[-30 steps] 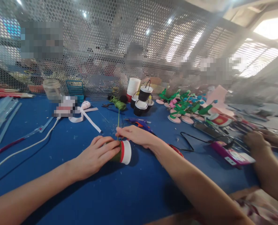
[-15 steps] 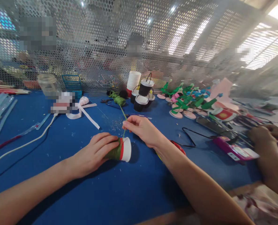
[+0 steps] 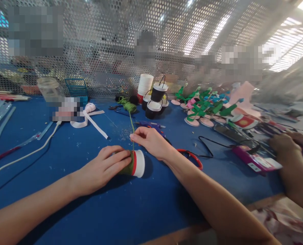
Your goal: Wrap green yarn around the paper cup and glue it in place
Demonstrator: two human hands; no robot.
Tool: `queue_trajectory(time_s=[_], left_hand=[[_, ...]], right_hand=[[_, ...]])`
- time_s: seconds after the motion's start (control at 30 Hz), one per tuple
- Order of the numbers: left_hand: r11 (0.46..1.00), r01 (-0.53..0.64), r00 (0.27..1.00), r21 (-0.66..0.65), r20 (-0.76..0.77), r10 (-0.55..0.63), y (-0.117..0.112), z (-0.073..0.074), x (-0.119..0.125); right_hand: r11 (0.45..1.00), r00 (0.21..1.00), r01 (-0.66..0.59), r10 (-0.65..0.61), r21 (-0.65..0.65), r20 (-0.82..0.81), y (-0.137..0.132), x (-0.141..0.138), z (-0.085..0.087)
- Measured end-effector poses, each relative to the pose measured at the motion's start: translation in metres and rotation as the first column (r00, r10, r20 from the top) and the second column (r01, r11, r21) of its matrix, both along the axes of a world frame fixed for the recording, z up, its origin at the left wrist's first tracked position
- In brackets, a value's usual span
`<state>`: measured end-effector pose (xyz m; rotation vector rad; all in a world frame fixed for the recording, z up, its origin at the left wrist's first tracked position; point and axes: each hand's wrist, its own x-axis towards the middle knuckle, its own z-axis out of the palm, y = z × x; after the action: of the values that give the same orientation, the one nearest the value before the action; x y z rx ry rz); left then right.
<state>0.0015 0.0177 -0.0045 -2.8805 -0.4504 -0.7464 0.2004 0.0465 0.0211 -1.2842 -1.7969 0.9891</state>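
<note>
A paper cup (image 3: 140, 164) lies on its side on the blue table, white at the rim with a red band and green yarn wound round its body. My left hand (image 3: 110, 161) wraps over the wound part and hides much of it. Between thumb and forefinger, my right hand (image 3: 147, 141) pinches the green yarn (image 3: 131, 121) just above the cup. That strand runs down to the cup's red band and back to a ball of green yarn (image 3: 129, 106) farther off.
Stacked white cups (image 3: 145, 85) and small black buckets (image 3: 155, 109) stand at the back. Green paper plants (image 3: 205, 110) are to their right. Red-handled scissors (image 3: 196, 160) lie beside my right forearm. White ribbon (image 3: 96, 126) lies left. Another person's hand (image 3: 285, 144) rests at far right.
My right hand has shifted slightly left with the yarn, which now stands more upright above the cup. The cup has moved slightly right, with more of the scissors showing.
</note>
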Motion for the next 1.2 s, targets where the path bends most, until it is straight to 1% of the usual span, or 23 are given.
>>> queue_trajectory(time_s=[0.27,0.4,0.5,0.6,0.73,0.87,0.93,1.07,1.2], left_hand=[[0.999,-0.009,0.999,0.050,-0.035,0.011,-0.002,0.002,-0.001],[0.994,-0.003,0.999,0.106,-0.035,0.007,-0.003,0.004,0.001],[0.993,-0.018,0.999,0.119,-0.041,0.023,-0.004,0.005,0.002],[0.997,-0.036,0.998,0.071,-0.043,0.039,-0.003,0.006,0.001],[0.996,-0.073,0.997,-0.044,-0.019,0.072,-0.002,0.006,0.000],[0.975,-0.145,0.989,-0.170,-0.015,0.145,-0.002,0.007,-0.001],[0.965,-0.155,0.988,-0.211,-0.020,0.154,-0.003,0.008,-0.001],[0.956,-0.162,0.987,-0.244,-0.048,0.155,-0.005,0.012,0.002],[0.956,-0.178,0.984,-0.235,-0.070,0.166,-0.007,0.014,0.004]], right_hand=[[1.000,0.998,-0.004,0.006,-0.026,0.065,-0.001,-0.004,-0.005],[0.997,0.983,-0.050,0.060,-0.064,0.172,-0.002,-0.006,-0.005],[0.996,0.968,-0.075,0.085,-0.051,0.238,-0.001,-0.008,-0.006],[0.997,0.962,-0.076,0.081,-0.030,0.262,-0.001,-0.008,-0.006],[0.998,0.955,-0.069,0.066,0.002,0.289,-0.004,-0.009,-0.006],[0.998,0.950,-0.057,0.046,0.025,0.310,-0.007,-0.010,-0.005],[0.998,0.946,-0.049,0.036,0.034,0.322,-0.009,-0.011,-0.005],[0.999,0.944,-0.031,0.015,0.044,0.330,-0.011,-0.014,-0.003],[0.998,0.941,-0.027,0.005,0.059,0.338,-0.015,-0.016,-0.001]])
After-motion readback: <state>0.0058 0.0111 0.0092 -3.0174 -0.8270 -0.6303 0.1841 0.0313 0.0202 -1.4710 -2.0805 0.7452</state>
